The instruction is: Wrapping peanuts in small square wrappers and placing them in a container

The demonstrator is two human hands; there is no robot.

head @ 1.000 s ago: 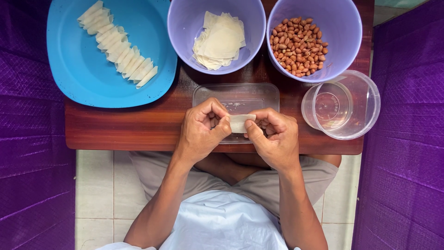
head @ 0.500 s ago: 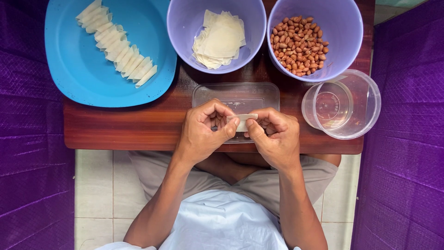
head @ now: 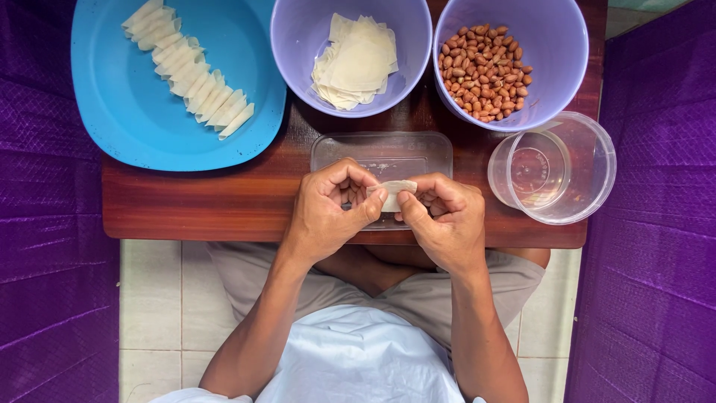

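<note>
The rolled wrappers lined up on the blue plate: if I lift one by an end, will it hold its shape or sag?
The rolled wrappers look thin and pale, so probably light and somewhat soft; one may bend if held by one end. They overlap in a row on the blue plate, so lifting one could drag its neighbours. Being rolled, they might roll on the smooth plate.

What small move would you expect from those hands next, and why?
Probably finishing the roll. Both the left hand and right hand pinch a small pale wrapper between them above the clear tray, and its shape resembles the finished rolls lined on the blue plate, so it likely joins them after.
</note>
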